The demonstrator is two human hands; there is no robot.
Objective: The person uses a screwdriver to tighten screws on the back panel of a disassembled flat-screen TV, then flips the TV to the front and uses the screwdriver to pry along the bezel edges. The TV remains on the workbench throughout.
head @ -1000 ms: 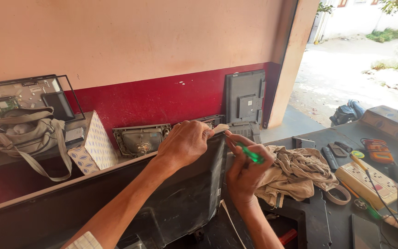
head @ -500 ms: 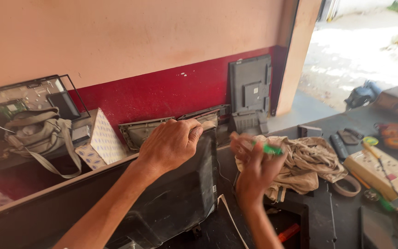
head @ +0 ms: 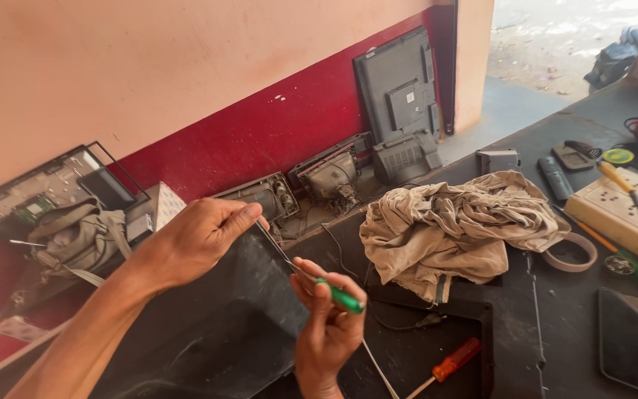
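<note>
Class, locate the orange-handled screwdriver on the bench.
The orange-handled screwdriver lies at the bottom centre of the head view, just right of the right hand, below the crumpled cloth.

Daylight enters from the open doorway at upper right, where the ground outside is overexposed. The wall is evenly lit; the desk lies in soft shade with faint shadows. Focus is sharp overall, with slight wide-angle distortion at the edges.
</note>
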